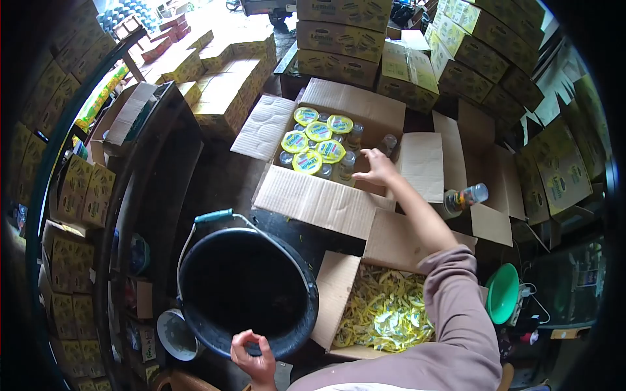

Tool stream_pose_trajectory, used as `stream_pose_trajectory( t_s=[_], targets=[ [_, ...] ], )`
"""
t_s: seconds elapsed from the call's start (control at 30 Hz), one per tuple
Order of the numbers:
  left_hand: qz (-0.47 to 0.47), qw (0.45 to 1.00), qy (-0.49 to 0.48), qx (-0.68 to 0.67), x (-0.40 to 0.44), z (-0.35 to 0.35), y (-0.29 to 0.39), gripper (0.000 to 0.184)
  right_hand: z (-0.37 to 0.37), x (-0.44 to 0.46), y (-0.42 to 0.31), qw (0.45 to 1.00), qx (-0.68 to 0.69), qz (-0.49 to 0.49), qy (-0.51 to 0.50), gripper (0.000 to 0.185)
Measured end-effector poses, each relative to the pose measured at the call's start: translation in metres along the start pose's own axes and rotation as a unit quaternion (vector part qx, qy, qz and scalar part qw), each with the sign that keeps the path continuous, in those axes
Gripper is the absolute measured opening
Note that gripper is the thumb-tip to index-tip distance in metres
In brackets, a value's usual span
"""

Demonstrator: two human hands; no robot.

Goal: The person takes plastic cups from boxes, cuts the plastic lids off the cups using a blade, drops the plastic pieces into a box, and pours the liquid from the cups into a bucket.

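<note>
An open cardboard box (313,201) holds bottles, several of them topped with round yellow lemon labels (319,131). My right hand (376,167) reaches into its right part, fingers apart, beside a clear bottle (347,164) and with nothing held that I can see. Another bottle (389,143) leans at the box's far right. Over the near rim of a black bucket (244,290), my left hand (253,354) has its fingers curled, thumb near the fingertips; whether something small is pinched there cannot be made out.
A box of yellow label strips (385,313) lies near my right arm. One bottle (466,197) stands right of the bottle box, by another open carton (490,225). A green bowl (503,293) is at the right, a white bucket (177,334) at the lower left. Stacked cartons (341,39) rise behind.
</note>
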State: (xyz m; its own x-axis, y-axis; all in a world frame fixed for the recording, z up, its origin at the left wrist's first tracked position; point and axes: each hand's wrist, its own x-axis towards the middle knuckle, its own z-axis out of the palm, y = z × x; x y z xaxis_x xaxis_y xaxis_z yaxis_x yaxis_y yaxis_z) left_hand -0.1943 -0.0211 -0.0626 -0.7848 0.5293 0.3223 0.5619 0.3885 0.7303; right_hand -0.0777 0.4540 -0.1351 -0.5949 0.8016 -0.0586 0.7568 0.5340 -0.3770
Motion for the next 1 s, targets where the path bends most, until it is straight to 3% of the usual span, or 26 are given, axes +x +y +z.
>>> stream_pose_trajectory(
  t_s=[0.07,0.17,0.3,0.53,0.6,0.67,0.73,0.87,0.9,0.93,1.0],
  targets=[
    [-0.017,1.000,-0.008,-0.018,-0.001,-0.001,0.005,0.018,0.019,0.020,-0.012,0.998,0.021,0.056,0.020,0.074],
    [-0.017,1.000,0.001,-0.019,-0.002,0.001,0.004,0.017,0.047,0.043,-0.006,0.994,0.095,0.028,0.035,0.052],
    [-0.016,1.000,0.002,-0.018,-0.002,0.001,0.004,0.017,0.042,0.031,-0.010,0.995,0.052,0.008,0.081,0.040],
    [0.006,1.000,0.009,-0.017,-0.001,0.001,-0.002,0.019,-0.011,-0.014,-0.013,0.982,-0.024,0.035,0.183,0.038],
    [0.014,0.999,0.010,-0.030,0.000,0.000,-0.001,0.019,-0.031,-0.038,-0.011,0.964,0.010,-0.030,0.264,0.034],
    [0.040,0.998,0.013,-0.055,0.000,0.000,-0.002,0.019,-0.054,-0.076,-0.024,0.937,0.068,-0.075,0.335,0.034],
    [0.052,0.996,-0.002,-0.072,0.001,-0.002,-0.002,0.021,-0.067,-0.123,-0.052,0.899,0.234,-0.029,0.370,0.033],
    [0.078,0.983,-0.038,-0.160,0.004,-0.009,0.004,0.027,-0.063,-0.234,-0.116,0.761,0.555,-0.027,0.335,0.046],
    [0.074,0.974,-0.047,-0.211,0.002,-0.010,0.005,0.030,-0.060,-0.261,-0.136,0.759,0.542,-0.044,0.358,0.048],
    [0.012,0.932,-0.069,-0.355,-0.007,-0.006,0.015,0.034,-0.053,-0.286,-0.154,0.757,0.527,-0.061,0.380,0.050],
    [-0.077,0.787,-0.253,-0.558,-0.018,-0.010,0.042,0.056,-0.032,-0.330,-0.182,0.754,0.489,-0.144,0.415,0.051]
  ],
)
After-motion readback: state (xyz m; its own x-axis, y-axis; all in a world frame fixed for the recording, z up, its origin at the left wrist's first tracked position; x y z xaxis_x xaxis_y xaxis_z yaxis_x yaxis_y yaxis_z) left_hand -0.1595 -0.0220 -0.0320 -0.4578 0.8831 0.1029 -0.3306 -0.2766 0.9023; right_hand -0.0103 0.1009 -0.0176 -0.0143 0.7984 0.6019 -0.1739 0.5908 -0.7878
